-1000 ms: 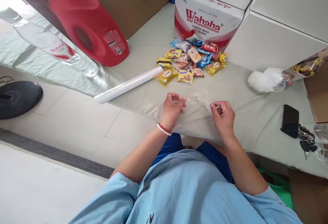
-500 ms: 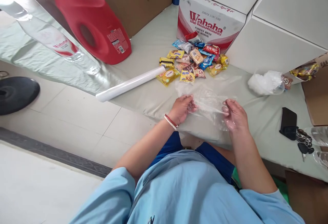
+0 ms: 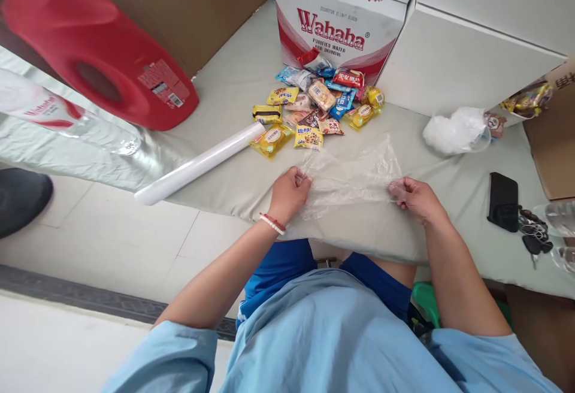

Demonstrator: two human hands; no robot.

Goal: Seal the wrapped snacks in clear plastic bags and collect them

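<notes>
Head view looks down on a clear plastic bag (image 3: 353,178) stretched between my hands at the near edge of the table (image 3: 453,231), its long axis running left to right. My left hand (image 3: 290,194) pinches its left edge, my right hand (image 3: 415,198) pinches its right edge, both equally close. Just beyond lies the pile of snack packets (image 3: 314,108), slightly left of centre. The film's outline and any opening are hard to make out.

1. The clear plastic bag (image 3: 350,177) is thin, see-through and crinkled.
2. It is stretched flat between its two side edges, each pinched at one end.
3. It lies spread over the pale cloth near the table's front edge, just before the pile of snack packets.
</notes>
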